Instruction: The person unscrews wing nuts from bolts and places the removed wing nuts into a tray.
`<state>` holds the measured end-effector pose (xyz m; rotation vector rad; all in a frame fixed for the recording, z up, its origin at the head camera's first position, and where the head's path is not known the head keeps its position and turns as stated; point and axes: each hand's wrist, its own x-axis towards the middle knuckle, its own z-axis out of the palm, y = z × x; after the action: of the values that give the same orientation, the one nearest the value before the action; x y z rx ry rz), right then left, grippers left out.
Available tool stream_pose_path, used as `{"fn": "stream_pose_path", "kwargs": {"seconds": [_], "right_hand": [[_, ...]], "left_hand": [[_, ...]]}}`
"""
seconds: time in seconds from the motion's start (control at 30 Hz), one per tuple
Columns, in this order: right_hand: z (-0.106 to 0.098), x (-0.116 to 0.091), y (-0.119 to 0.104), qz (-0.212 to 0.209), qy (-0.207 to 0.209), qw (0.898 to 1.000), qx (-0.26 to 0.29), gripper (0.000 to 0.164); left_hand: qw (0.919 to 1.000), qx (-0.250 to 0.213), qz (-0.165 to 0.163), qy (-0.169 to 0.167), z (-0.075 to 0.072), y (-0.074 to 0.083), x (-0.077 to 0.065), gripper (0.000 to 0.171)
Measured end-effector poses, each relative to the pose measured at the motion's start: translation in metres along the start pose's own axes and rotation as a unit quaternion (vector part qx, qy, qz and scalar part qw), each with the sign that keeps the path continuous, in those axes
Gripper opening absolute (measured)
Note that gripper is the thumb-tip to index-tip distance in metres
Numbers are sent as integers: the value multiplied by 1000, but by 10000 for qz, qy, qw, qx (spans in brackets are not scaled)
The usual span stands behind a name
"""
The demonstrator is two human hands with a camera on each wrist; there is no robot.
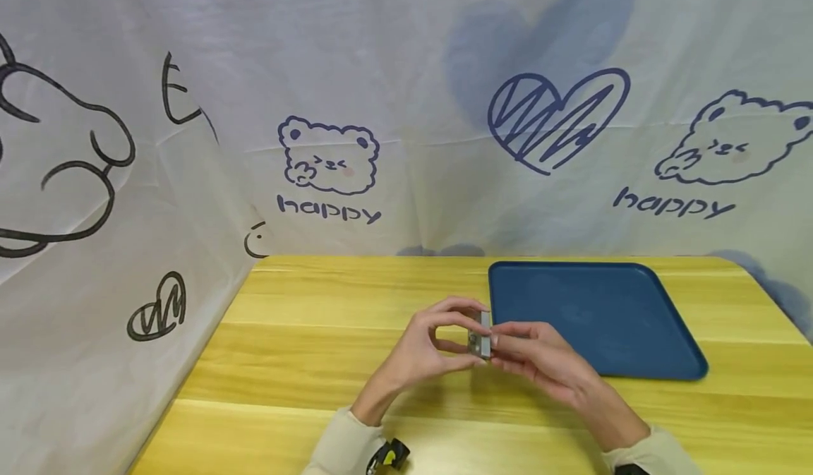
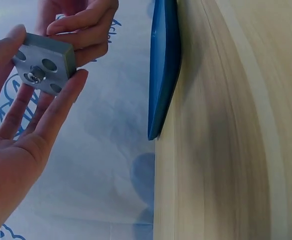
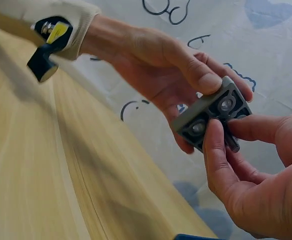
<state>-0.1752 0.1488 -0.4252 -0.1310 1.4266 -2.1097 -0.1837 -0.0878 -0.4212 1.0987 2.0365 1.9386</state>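
Above the table, my left hand (image 1: pixel 422 344) holds a small grey square block (image 1: pixel 480 337) by its edges, fingers along one side and thumb opposite. The left wrist view shows the block's flat face, with several round holes and a metal screw end (image 2: pixel 36 75) standing out near the middle. My right hand (image 1: pixel 549 362) is at the other face, which is ribbed and has round recesses in the right wrist view. There its thumb and index finger pinch a short dark rod (image 3: pixel 231 140) at the block's middle.
A blue tray (image 1: pixel 591 320) lies on the yellow wood-grain table (image 1: pixel 286 362), just beyond my right hand. A white cloth (image 1: pixel 419 108) with drawn bears and hearts hangs behind the table and along its left side.
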Motion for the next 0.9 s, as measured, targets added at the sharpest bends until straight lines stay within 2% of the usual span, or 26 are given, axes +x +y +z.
{"fn": "stream_pose_path", "kwargs": {"seconds": [0.13,0.23,0.33,0.4,0.47,0.5,0.53,0.63,0.73,0.8,0.9], "right_hand": [[3,-2,-2,-273,140,9979,-578,26],[8,-4,-3,-608,364,9904,-1184,30],[13,-6,-3,-1033,617,9751,-1862,30],[17,-7,-3,-1427,769,9573,-2394,26],[20,-8,-3,-1939,895,9305,-2977,18],[21,-9,-3,-2256,945,9124,-3282,15],[23,-9,-3,-2612,995,8906,-3589,15],[24,-9,-4,-3698,1040,8139,-4359,27],[23,-9,-6,-4369,998,7487,-4885,33],[21,-9,-5,-4584,946,7210,-5111,33],[19,-8,-1,-4822,865,6885,-5347,27]], "left_hand": [[9997,-187,-53,126,0,-1,-1,31],[9994,-276,-52,205,1,-3,-1,30],[9988,-380,45,295,3,-5,-1,30],[9982,-471,117,347,3,-6,-1,29],[9974,-558,196,405,4,-6,0,29],[9970,-604,223,426,4,-5,1,28],[9968,-624,240,449,3,-5,3,27],[9958,-694,319,502,3,-2,8,26],[9949,-784,349,529,3,1,11,27],[9944,-848,330,537,3,1,12,27],[9935,-955,252,560,4,2,11,28]]}}
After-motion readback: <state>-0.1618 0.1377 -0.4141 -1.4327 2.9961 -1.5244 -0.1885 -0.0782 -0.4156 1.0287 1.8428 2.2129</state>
